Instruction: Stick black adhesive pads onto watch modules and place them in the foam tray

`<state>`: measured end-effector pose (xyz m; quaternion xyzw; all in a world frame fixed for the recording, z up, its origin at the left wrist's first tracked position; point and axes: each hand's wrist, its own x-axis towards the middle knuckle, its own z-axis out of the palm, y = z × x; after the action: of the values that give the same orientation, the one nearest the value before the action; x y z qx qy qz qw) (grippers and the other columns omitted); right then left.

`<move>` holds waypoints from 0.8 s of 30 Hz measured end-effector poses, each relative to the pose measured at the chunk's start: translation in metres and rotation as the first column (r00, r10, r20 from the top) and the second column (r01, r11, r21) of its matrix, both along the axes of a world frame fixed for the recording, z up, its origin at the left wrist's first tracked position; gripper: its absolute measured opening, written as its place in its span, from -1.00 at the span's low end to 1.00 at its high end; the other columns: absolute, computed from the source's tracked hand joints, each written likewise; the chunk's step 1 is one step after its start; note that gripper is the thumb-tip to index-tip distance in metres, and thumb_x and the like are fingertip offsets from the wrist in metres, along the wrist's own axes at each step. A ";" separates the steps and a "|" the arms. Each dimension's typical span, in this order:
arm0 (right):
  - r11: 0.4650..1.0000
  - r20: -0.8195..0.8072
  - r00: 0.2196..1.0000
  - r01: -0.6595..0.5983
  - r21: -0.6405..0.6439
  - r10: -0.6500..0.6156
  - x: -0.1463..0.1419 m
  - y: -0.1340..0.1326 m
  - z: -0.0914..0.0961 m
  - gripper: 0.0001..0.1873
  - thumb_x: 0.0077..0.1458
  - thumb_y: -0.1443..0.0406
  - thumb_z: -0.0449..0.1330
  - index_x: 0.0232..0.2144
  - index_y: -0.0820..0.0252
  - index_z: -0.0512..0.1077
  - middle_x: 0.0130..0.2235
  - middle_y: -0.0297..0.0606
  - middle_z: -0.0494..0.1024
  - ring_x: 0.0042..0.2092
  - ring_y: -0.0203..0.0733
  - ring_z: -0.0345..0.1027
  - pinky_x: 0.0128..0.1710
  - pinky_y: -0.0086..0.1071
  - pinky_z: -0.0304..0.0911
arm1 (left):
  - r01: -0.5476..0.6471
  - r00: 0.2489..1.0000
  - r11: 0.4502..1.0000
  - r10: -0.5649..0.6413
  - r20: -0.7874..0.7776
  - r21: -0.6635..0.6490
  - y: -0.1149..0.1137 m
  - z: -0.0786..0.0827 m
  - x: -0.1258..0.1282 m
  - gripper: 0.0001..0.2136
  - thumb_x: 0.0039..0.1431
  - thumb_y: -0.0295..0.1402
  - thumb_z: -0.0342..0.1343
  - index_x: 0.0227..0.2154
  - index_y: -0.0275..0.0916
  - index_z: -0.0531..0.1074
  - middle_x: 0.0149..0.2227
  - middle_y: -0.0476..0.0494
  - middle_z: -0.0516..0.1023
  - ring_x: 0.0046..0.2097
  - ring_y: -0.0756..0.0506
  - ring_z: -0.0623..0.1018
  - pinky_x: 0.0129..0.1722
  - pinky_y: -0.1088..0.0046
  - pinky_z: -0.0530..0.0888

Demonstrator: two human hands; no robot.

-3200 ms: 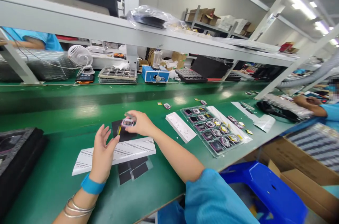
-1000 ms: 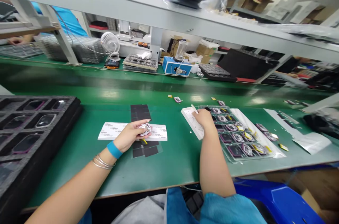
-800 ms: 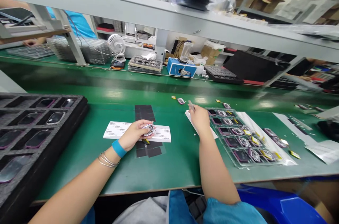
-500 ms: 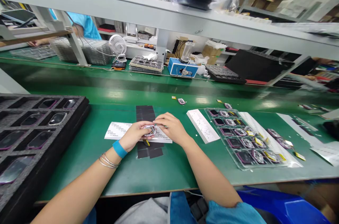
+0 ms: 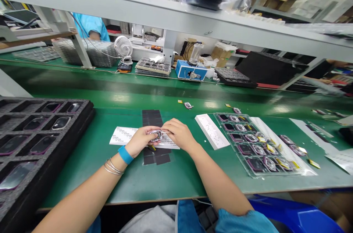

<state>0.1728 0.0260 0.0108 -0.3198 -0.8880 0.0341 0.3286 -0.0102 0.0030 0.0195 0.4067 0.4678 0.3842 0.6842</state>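
Note:
My left hand (image 5: 142,140) grips a small smartwatch case (image 5: 156,136), its silvery inner parts facing up and the thumb lying on it. A yellow-and-black battery (image 5: 152,147) hangs just below the case. At the case's upper right edge, my right hand (image 5: 178,133) has its thumb and fingers pinched together; what sits between them, if anything, is too small to make out. Under both hands lie a white printed sheet (image 5: 118,136) and black film strips (image 5: 151,117).
A black foam tray (image 5: 91,110) with watch screens stands left. To the right are a white block (image 5: 211,131) with specks and a clear plastic tray (image 5: 239,159) of watch parts. Loose watch cases (image 5: 286,139) lie beyond it. A fan (image 5: 122,46) stands behind under the shelf beam.
My right hand's fingers have drawn closer together at the case's edge. The case stays in my left hand. In the background, a person in a blue sleeve has shifted right.

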 end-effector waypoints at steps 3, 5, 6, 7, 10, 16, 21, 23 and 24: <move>1.000 -0.031 0.999 0.018 0.005 -0.017 -0.006 -0.003 -0.001 -0.79 0.13 0.43 0.05 -0.29 0.15 0.48 -0.25 -0.24 0.53 -0.21 -0.19 0.29 -0.25 -0.37 0.29 | 0.009 1.000 0.999 -0.009 -0.006 0.039 0.000 -0.002 0.000 -0.69 -0.15 -0.44 0.26 -0.25 -0.33 0.51 -0.40 -0.12 0.59 -0.41 -0.07 0.56 -0.31 0.40 0.49; 0.999 -0.061 0.997 0.047 0.002 -0.046 -0.010 -0.005 -0.002 -0.80 0.11 0.43 0.07 -0.31 0.15 0.49 -0.23 -0.23 0.53 -0.20 -0.18 0.29 -0.25 -0.36 0.30 | 0.010 1.000 0.998 -0.010 -0.011 0.061 0.000 -0.004 0.001 -0.71 -0.14 -0.45 0.25 -0.25 -0.33 0.51 -0.40 -0.11 0.58 -0.43 -0.05 0.55 -0.33 0.42 0.48; 0.998 -0.074 0.996 0.057 -0.004 -0.057 -0.012 -0.005 -0.003 -0.80 0.10 0.43 0.08 -0.31 0.15 0.49 -0.22 -0.22 0.53 -0.19 -0.18 0.30 -0.24 -0.35 0.30 | 0.005 1.000 0.998 -0.004 -0.013 0.067 0.001 -0.005 0.001 -0.72 -0.13 -0.45 0.24 -0.26 -0.33 0.52 -0.41 -0.10 0.58 -0.44 -0.03 0.54 -0.34 0.43 0.48; 0.998 -0.085 0.994 0.061 -0.012 -0.062 -0.014 -0.006 -0.004 -0.80 0.09 0.44 0.08 -0.31 0.15 0.49 -0.22 -0.22 0.52 -0.19 -0.18 0.30 -0.23 -0.34 0.31 | 0.000 1.000 0.997 0.002 -0.015 0.072 0.001 -0.006 0.002 -0.73 -0.12 -0.45 0.23 -0.27 -0.33 0.52 -0.42 -0.09 0.58 -0.46 -0.03 0.53 -0.36 0.44 0.48; 0.998 -0.143 0.988 0.059 -0.029 -0.063 -0.017 -0.007 -0.007 -0.81 0.07 0.44 0.10 -0.33 0.16 0.50 -0.23 -0.21 0.52 -0.19 -0.17 0.32 -0.20 -0.31 0.32 | -0.016 1.000 0.997 0.017 -0.006 0.081 0.001 -0.006 0.003 -0.76 -0.11 -0.46 0.19 -0.29 -0.33 0.53 -0.47 -0.07 0.56 -0.50 0.00 0.50 -0.41 0.46 0.46; 0.996 -0.218 0.972 0.080 -0.048 -0.089 -0.021 -0.008 -0.011 -0.81 0.04 0.44 0.12 -0.37 0.14 0.50 -0.25 -0.22 0.51 -0.20 -0.16 0.33 -0.19 -0.28 0.33 | -0.036 0.999 0.995 0.035 0.008 0.089 0.001 -0.003 0.003 -0.79 -0.08 -0.44 0.17 -0.31 -0.33 0.55 -0.44 -0.08 0.58 -0.49 0.01 0.49 -0.39 0.48 0.46; 0.997 -0.236 0.970 0.047 -0.065 -0.061 -0.021 -0.006 -0.012 -0.81 0.05 0.43 0.13 -0.35 0.13 0.52 -0.26 -0.22 0.51 -0.20 -0.18 0.35 -0.18 -0.28 0.32 | -0.052 0.997 0.986 0.060 -0.044 0.158 0.001 -0.008 0.003 -0.75 -0.04 -0.41 0.12 -0.26 -0.34 0.55 -0.43 -0.10 0.58 -0.49 -0.01 0.49 -0.44 0.48 0.46; 0.995 -0.264 0.962 0.042 -0.094 -0.066 -0.021 -0.005 -0.012 -0.83 0.06 0.41 0.15 -0.35 0.12 0.53 -0.26 -0.23 0.52 -0.21 -0.19 0.36 -0.17 -0.29 0.32 | -0.059 0.995 0.974 0.075 -0.068 0.218 0.002 -0.012 0.003 -0.74 -0.03 -0.39 0.12 -0.25 -0.33 0.55 -0.42 -0.11 0.59 -0.47 -0.02 0.50 -0.45 0.48 0.46; 0.993 -0.280 0.957 0.040 -0.112 -0.070 -0.021 -0.004 -0.012 -0.84 0.07 0.40 0.16 -0.35 0.11 0.53 -0.27 -0.24 0.52 -0.21 -0.20 0.36 -0.17 -0.29 0.31 | -0.058 0.994 0.967 0.080 -0.080 0.250 0.002 -0.014 0.002 -0.73 -0.03 -0.38 0.12 -0.25 -0.33 0.55 -0.41 -0.11 0.59 -0.46 -0.03 0.51 -0.45 0.48 0.47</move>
<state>0.1521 0.0217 -0.0016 -0.3531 -0.8194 0.1173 0.4361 -0.0078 0.0055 0.0058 0.4890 0.4602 0.4443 0.5930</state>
